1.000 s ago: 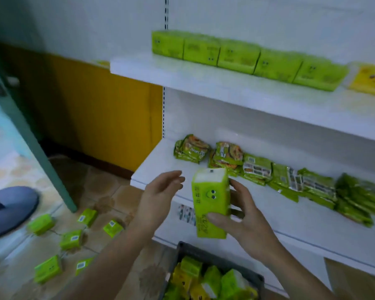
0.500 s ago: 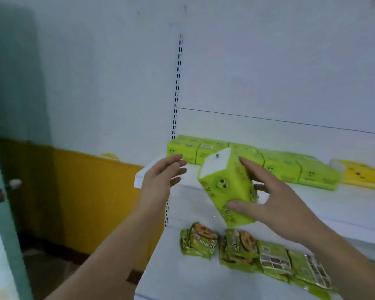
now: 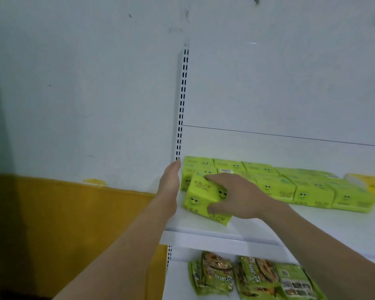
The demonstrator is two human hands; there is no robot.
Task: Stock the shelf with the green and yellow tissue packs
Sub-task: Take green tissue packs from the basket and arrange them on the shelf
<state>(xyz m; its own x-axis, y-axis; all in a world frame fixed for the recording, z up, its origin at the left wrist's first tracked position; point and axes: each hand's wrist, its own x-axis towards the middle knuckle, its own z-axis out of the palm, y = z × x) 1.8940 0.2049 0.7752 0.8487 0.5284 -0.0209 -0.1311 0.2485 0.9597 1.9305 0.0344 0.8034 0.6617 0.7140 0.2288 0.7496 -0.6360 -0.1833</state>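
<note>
My right hand (image 3: 236, 195) grips a green tissue pack (image 3: 200, 200) with smiley faces, which lies on the upper white shelf (image 3: 290, 230) near its left front corner. Behind it a row of green tissue packs (image 3: 290, 187) runs along the back of the shelf, with a yellow tissue pack (image 3: 370, 185) at the right end. My left hand (image 3: 171, 180) is held flat and edge-on beside the left end of the row, its fingers straight along the pack's left side.
The lower shelf (image 3: 175, 282) carries green snack packets (image 3: 247, 276). A slotted white upright (image 3: 182, 105) rises at the shelf's left end against a white wall. A yellow panel (image 3: 74, 224) lies to the left below.
My right hand has brought the green pack from the air down onto the upper shelf, in front of the row. My left hand moved forward to the left end of the row.
</note>
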